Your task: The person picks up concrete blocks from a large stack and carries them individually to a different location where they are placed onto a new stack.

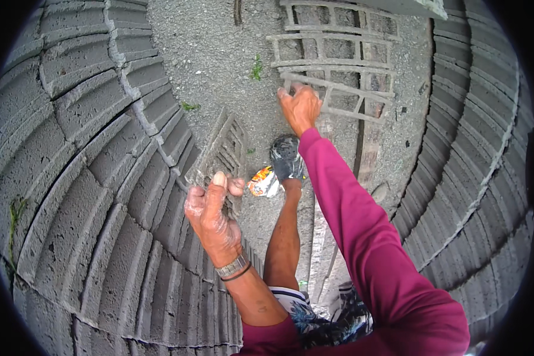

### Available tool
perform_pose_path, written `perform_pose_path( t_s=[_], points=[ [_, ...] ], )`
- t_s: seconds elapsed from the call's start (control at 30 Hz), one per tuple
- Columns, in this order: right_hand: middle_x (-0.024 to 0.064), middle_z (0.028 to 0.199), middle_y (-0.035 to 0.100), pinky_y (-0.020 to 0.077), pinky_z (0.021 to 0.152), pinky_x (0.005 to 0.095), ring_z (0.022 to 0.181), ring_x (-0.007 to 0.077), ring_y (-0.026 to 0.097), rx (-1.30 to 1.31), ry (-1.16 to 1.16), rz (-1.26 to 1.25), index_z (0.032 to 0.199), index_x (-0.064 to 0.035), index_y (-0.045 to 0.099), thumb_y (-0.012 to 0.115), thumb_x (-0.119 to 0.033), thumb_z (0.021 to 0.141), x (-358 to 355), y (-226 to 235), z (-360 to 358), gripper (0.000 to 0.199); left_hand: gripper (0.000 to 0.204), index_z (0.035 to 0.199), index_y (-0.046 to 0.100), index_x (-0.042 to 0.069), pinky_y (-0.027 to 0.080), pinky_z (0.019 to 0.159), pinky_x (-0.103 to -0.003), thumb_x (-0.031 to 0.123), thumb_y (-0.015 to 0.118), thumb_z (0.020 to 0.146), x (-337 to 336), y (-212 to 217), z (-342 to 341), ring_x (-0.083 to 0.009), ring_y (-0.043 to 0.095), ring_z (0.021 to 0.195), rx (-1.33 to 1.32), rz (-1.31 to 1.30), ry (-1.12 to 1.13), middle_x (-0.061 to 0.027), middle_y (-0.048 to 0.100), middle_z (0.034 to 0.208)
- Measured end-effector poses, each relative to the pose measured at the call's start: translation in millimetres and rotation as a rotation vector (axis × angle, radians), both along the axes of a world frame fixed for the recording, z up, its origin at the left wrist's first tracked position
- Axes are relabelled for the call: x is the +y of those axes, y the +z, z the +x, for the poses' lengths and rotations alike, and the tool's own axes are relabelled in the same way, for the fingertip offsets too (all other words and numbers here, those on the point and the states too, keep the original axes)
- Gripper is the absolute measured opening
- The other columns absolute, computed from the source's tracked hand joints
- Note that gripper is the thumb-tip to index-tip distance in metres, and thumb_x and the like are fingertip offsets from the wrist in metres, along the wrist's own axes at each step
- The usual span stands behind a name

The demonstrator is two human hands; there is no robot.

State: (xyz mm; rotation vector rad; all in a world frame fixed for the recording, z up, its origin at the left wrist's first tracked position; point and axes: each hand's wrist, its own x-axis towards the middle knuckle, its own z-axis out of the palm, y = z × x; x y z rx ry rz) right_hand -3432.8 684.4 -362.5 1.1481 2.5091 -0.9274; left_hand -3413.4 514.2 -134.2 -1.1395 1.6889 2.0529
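Stretched forward, my right hand (301, 107) is closed over the left end of a grey hollow concrete block (344, 98). This block sits slightly askew at the near end of a row of similar blocks, its holes facing up. My left hand (215, 219), dusty and with a metal watch at the wrist, is curled with the thumb up. It is by the near end of another hollow block (228, 139), which stands tilted beside the left stack. The curled fingers hide whether they grip that block's edge.
High stacks of grey concrete blocks rise at the left (101, 160) and right (469, 136). Gravelly ground (202, 53) runs between them, with planks (371, 139) under the row. My dark shoe (286, 155) stands by a colourful crumpled wrapper (263, 181). A pale slab edge (412, 7) overhangs the far end.
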Motion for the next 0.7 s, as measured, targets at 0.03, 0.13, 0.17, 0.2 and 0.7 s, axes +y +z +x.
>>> perform_pose_path(
  t_s=[0.03, 0.13, 0.17, 0.2, 0.7],
  points=[
    [0.0262, 0.105, 0.068, 0.0350, 0.100, 0.0563, 0.107, 0.0444, 0.060, 0.022, -0.043, 0.044, 0.103, -0.0018, 0.072, 0.071, -0.036, 0.075, 1.5, -14.2, -4.6, 0.044, 0.018, 0.084, 0.056, -0.003, 0.049, 0.079, -0.036, 0.009, 0.069, 0.087, 3.4, -0.9, -3.7, -0.0217, 0.063, 0.071, -0.004, 0.011, -0.013, -0.0129, 0.063, 0.072],
    [0.0281, 0.106, 0.067, 0.0328, 0.101, 0.0591, 0.114, 0.0484, 0.055, -0.217, 0.049, 0.094, 0.100, 0.0013, 0.072, 0.072, -0.037, 0.074, -4.3, -22.0, -20.7, 0.046, 0.018, 0.085, 0.057, -0.004, 0.049, 0.079, -0.036, 0.009, 0.069, 0.087, -1.5, -1.7, -8.7, -0.0226, 0.063, 0.071, -0.015, -0.010, -0.016, -0.0131, 0.063, 0.073],
    [0.0290, 0.100, 0.068, 0.0339, 0.099, 0.0586, 0.114, 0.0499, 0.053, -0.271, 0.058, 0.003, 0.094, 0.0027, 0.072, 0.073, -0.038, 0.074, -4.8, -17.4, -23.6, 0.045, 0.018, 0.085, 0.057, -0.004, 0.049, 0.079, -0.036, 0.010, 0.069, 0.086, -5.4, -3.3, -9.7, -0.0227, 0.063, 0.071, -0.016, -0.026, -0.007, -0.0130, 0.063, 0.073],
    [0.0287, 0.098, 0.068, 0.0351, 0.098, 0.0575, 0.112, 0.0492, 0.054, -0.203, 0.084, 0.028, 0.093, 0.0023, 0.072, 0.073, -0.041, 0.074, -3.4, -18.0, -22.3, 0.047, 0.018, 0.085, 0.057, -0.004, 0.049, 0.079, -0.036, 0.010, 0.069, 0.086, -6.6, -4.0, -11.9, -0.0228, 0.063, 0.071, -0.016, -0.035, 0.000, -0.0129, 0.063, 0.073],
    [0.0177, 0.064, 0.064, 0.0277, 0.102, 0.0496, 0.073, 0.0372, 0.061, 0.109, -0.068, 0.019, 0.068, -0.0031, 0.065, 0.068, -0.027, 0.076, 11.8, -22.5, -110.3, 0.026, 0.017, 0.094, 0.062, -0.005, 0.050, 0.078, -0.035, 0.010, 0.066, 0.088, -9.8, -6.6, -31.1, -0.0207, 0.062, 0.070, -0.021, -0.043, -0.033, -0.0103, 0.063, 0.071]
  ],
)
